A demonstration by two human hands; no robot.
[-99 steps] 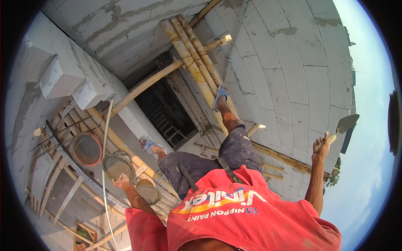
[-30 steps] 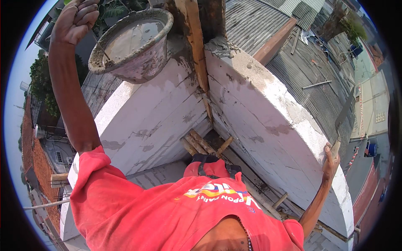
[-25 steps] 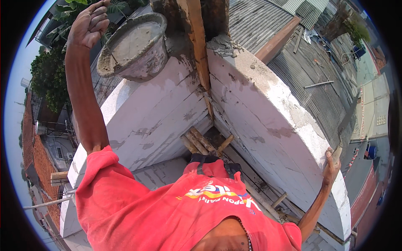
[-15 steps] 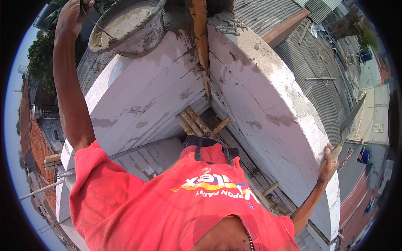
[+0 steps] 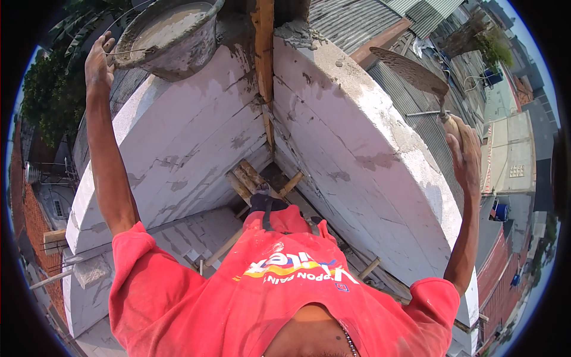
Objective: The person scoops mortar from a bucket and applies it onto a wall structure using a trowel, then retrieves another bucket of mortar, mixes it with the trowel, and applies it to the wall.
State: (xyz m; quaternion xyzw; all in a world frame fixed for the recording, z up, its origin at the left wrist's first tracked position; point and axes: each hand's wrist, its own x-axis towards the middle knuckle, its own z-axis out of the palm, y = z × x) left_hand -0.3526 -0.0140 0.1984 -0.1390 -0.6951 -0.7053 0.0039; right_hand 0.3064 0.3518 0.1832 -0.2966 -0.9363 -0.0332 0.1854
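Note:
At the upper left, my left hand (image 5: 100, 63) is beside a mortar-caked bucket (image 5: 193, 50), its fingers apart and touching the thin wire handle (image 5: 126, 52). Grey wet mortar (image 5: 172, 27) fills much of the bucket, which sits tilted at the top of the left wall. My right hand (image 5: 465, 149) is closed round the handle of a trowel (image 5: 413, 70). The trowel's broad, mortar-stained blade is raised over the outer side of the right block wall (image 5: 380, 119), pointing to the upper left. A rough mortar lump (image 5: 297, 34) lies at the wall's far end.
A wooden post (image 5: 264, 53) stands in the corner where the left wall (image 5: 178, 131) meets the right one. Below, wooden poles (image 5: 247, 178) lie near my feet. Corrugated roofs (image 5: 351, 27) spread beyond the right wall; a tree (image 5: 53, 98) is at left.
My right hand has lifted off the right wall's top and moved up and inward, the trowel blade swinging to the upper left. My left hand has lowered and loosened at the wire handle.

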